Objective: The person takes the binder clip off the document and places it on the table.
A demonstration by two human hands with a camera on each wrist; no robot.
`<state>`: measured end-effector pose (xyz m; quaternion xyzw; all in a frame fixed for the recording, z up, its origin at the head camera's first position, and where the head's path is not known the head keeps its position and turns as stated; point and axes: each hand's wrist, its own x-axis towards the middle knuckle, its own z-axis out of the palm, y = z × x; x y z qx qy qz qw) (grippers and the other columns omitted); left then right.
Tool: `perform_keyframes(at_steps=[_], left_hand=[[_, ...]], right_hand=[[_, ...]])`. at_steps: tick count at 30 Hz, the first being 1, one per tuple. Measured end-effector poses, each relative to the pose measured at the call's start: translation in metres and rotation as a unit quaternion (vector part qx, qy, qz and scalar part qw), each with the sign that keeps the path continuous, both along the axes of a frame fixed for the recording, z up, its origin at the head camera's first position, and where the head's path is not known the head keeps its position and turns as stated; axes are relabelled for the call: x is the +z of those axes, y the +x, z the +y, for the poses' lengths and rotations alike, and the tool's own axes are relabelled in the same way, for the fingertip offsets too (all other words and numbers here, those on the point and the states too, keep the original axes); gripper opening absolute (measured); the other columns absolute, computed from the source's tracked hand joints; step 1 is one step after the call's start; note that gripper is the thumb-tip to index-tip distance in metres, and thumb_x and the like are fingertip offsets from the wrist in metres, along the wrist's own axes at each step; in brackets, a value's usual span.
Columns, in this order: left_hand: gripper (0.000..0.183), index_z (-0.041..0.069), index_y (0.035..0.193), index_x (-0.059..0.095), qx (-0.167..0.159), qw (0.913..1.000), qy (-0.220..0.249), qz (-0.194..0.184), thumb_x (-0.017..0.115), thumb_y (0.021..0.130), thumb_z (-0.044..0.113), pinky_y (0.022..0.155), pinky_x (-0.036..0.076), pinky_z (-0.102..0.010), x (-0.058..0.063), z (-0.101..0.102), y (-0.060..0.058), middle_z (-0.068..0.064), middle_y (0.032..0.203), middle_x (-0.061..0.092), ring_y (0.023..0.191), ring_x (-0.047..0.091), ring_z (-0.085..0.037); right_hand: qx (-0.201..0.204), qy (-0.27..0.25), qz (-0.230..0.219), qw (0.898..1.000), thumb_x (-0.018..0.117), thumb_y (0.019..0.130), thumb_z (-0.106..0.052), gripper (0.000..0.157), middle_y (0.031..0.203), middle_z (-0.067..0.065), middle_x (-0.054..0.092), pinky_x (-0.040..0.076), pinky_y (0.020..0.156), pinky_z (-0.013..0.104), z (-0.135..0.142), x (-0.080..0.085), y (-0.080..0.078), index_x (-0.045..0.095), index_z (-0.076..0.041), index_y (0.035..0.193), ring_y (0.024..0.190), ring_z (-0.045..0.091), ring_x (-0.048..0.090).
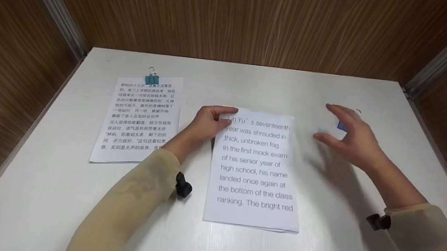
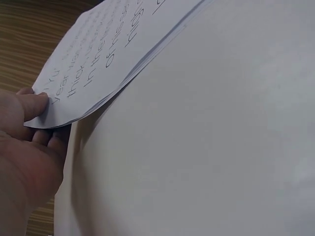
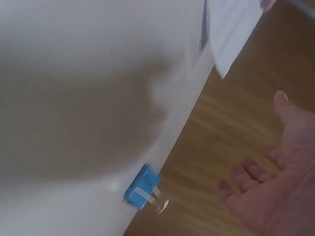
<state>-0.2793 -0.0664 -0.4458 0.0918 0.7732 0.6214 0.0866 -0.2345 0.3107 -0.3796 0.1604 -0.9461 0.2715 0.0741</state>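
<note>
In the head view, a stack of white sheets with large English print (image 1: 257,175) lies in the middle, its top raised off the table. My left hand (image 1: 206,123) pinches its upper left corner, thumb on the printed face and other fingers underneath, as the left wrist view shows. To the right, my right hand (image 1: 350,141) hovers with fingers spread, holding nothing. A blue binder clip (image 3: 141,189) with metal handles sits on the table by that hand. From the head, the hand hides most of this clip.
At the left lies another stack with Chinese print (image 1: 134,120), a teal binder clip (image 1: 152,79) gripping its top edge. Wood-grained panels (image 1: 251,20) wall the white table (image 1: 46,190) at the back and both sides.
</note>
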Motion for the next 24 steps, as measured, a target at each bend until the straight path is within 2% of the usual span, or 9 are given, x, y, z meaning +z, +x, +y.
perform_keyframes(at_steps=[2, 5, 8, 10, 13, 15, 17, 20, 24], left_hand=[[0.037, 0.020, 0.124, 0.069, 0.002, 0.9998, -0.018, 0.005, 0.065, 0.091, 0.003, 0.102, 0.041, -0.026, 0.001, 0.001, -0.001, 0.005, 0.128, 0.062, 0.112, 0.058, -0.010], [0.039, 0.019, 0.128, 0.066, 0.008, 0.9969, -0.077, 0.014, 0.069, 0.089, 0.011, 0.110, 0.031, -0.027, 0.006, 0.001, 0.001, 0.005, 0.135, 0.058, 0.128, 0.047, -0.009], [0.049, 0.017, 0.133, 0.061, 0.013, 0.9821, -0.180, 0.052, 0.074, 0.087, 0.024, 0.113, 0.029, -0.031, 0.013, 0.002, 0.009, -0.003, 0.144, 0.049, 0.136, 0.040, -0.018], [0.057, 0.016, 0.137, 0.058, 0.013, 0.9612, -0.261, 0.090, 0.075, 0.085, 0.034, 0.114, 0.027, -0.034, 0.018, 0.002, 0.019, -0.007, 0.149, 0.041, 0.141, 0.033, -0.023], [0.072, 0.014, 0.143, 0.051, -0.006, 0.9185, -0.368, 0.144, 0.072, 0.084, 0.049, 0.116, 0.024, -0.041, 0.025, 0.004, 0.038, -0.013, 0.155, 0.031, 0.144, 0.025, -0.029], [0.082, 0.015, 0.147, 0.044, -0.036, 0.8925, -0.419, 0.163, 0.067, 0.082, 0.059, 0.116, 0.020, -0.047, 0.027, 0.004, 0.055, -0.014, 0.158, 0.026, 0.146, 0.019, -0.032], [0.090, 0.016, 0.151, 0.038, -0.073, 0.8702, -0.458, 0.167, 0.062, 0.081, 0.067, 0.116, 0.015, -0.052, 0.029, 0.004, 0.074, -0.016, 0.159, 0.021, 0.147, 0.014, -0.036], [0.097, 0.015, 0.153, 0.033, -0.126, 0.8420, -0.496, 0.171, 0.056, 0.080, 0.074, 0.116, 0.011, -0.057, 0.029, 0.002, 0.101, -0.019, 0.159, 0.018, 0.146, 0.012, -0.040], [0.102, 0.012, 0.151, 0.036, -0.175, 0.8091, -0.532, 0.177, 0.055, 0.076, 0.078, 0.115, 0.011, -0.059, 0.028, -0.002, 0.127, -0.022, 0.157, 0.024, 0.145, 0.016, -0.040]], right_hand=[[0.027, 0.033, 0.003, 0.999, 0.077, 0.079, -0.050, 0.085, 0.153, 0.011, 0.036, 0.035, 0.104, 0.060, -0.014, -0.003, 0.008, 0.040, -0.020, 0.150, 0.137, 0.039, 0.036], [0.057, 0.081, -0.014, 0.995, 0.076, 0.077, -0.056, 0.092, 0.157, 0.009, 0.029, 0.035, 0.104, 0.060, -0.031, -0.009, 0.022, 0.034, -0.024, 0.153, 0.140, 0.038, 0.032], [0.076, 0.122, -0.033, 0.989, 0.075, 0.075, -0.061, 0.097, 0.160, 0.006, 0.024, 0.034, 0.106, 0.060, -0.044, -0.014, 0.035, 0.030, -0.028, 0.154, 0.144, 0.035, 0.024], [0.087, 0.139, -0.044, 0.986, 0.076, 0.074, -0.062, 0.099, 0.161, 0.004, 0.022, 0.029, 0.109, 0.060, -0.051, -0.017, 0.043, 0.029, -0.029, 0.154, 0.146, 0.032, 0.019], [0.099, 0.161, -0.053, 0.980, 0.077, 0.071, -0.062, 0.102, 0.161, 0.005, 0.020, 0.023, 0.112, 0.059, -0.060, -0.021, 0.053, 0.029, -0.028, 0.154, 0.147, 0.031, 0.017], [0.107, 0.175, -0.063, 0.977, 0.078, 0.070, -0.063, 0.104, 0.161, 0.006, 0.020, 0.020, 0.113, 0.058, -0.065, -0.023, 0.059, 0.030, -0.025, 0.154, 0.147, 0.032, 0.017], [0.113, 0.189, -0.073, 0.973, 0.078, 0.068, -0.064, 0.106, 0.161, 0.007, 0.020, 0.020, 0.114, 0.058, -0.070, -0.026, 0.066, 0.030, -0.024, 0.154, 0.147, 0.033, 0.017], [0.124, 0.207, -0.087, 0.967, 0.076, 0.068, -0.067, 0.107, 0.160, 0.008, 0.022, 0.019, 0.113, 0.059, -0.074, -0.028, 0.076, 0.032, -0.022, 0.154, 0.147, 0.032, 0.018], [0.137, 0.223, -0.098, 0.960, 0.075, 0.068, -0.068, 0.105, 0.159, 0.008, 0.024, 0.020, 0.113, 0.059, -0.076, -0.030, 0.087, 0.034, -0.020, 0.153, 0.146, 0.032, 0.019]])
